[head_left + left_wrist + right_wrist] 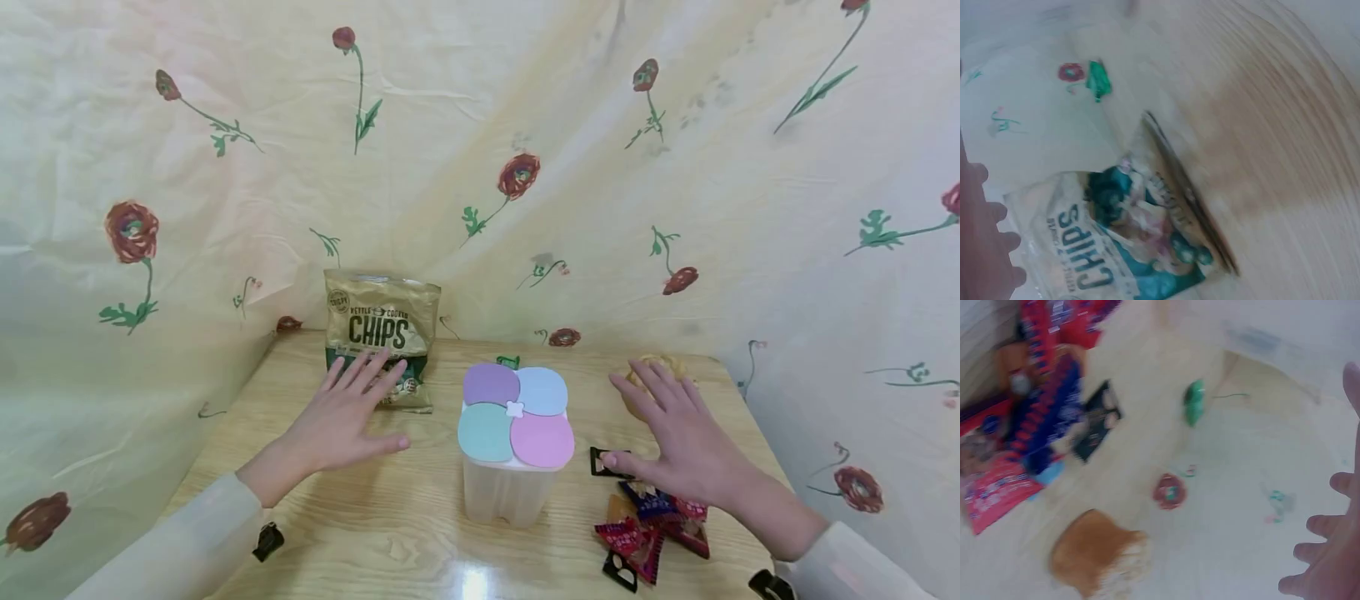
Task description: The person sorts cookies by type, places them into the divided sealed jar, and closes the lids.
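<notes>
My left hand is open with its fingers spread, low over the wooden table. Its fingertips reach the lower edge of a gold bag of chips that stands against the cloth. The blurred left wrist view shows the same bag beside my fingers. My right hand is also open and spread, hovering above several red and blue snack packets and a small black packet. A brown bun lies just beyond its fingertips, and the bun shows again in the right wrist view. Neither hand holds anything.
Between my hands stands a clear plastic container with four pastel lid flaps. A flowered cream cloth hangs behind and on both sides of the table. A green clip shows behind the container.
</notes>
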Action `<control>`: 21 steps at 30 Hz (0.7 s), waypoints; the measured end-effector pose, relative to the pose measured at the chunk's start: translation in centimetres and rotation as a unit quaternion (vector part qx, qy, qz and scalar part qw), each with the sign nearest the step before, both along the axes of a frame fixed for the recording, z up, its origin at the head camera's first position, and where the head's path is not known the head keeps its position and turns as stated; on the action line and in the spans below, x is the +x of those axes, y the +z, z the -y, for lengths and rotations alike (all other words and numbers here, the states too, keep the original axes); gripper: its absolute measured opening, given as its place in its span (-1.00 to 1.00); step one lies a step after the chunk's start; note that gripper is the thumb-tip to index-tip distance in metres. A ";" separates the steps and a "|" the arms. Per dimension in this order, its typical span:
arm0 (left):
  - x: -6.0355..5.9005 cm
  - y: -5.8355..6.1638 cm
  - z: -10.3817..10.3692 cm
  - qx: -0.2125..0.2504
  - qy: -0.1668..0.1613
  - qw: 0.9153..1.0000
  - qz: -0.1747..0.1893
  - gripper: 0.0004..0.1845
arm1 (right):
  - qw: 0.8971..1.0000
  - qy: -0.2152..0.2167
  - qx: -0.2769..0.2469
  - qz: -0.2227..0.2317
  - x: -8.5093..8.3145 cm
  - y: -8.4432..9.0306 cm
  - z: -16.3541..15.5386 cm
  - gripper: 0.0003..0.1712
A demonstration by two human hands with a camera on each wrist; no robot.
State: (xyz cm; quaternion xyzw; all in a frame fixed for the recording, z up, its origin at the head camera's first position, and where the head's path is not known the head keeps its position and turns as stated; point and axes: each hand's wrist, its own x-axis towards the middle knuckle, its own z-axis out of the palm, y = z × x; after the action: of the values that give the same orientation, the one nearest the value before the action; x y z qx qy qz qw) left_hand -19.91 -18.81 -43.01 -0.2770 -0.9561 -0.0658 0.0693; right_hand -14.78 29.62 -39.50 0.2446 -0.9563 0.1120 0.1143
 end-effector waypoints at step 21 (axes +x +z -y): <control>2.4 5.1 -6.3 0.404 -0.141 0.889 0.164 -0.26 | 0.977 0.125 -0.175 -0.008 2.3 6.1 6.3 -0.35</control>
State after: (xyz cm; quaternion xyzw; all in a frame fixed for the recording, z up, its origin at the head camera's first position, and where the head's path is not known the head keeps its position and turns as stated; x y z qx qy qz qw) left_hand -17.52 -12.54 -37.88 -0.3424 -0.7953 -0.5002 0.0075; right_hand -12.53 23.37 -33.39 0.3397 -0.8827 0.2892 0.1477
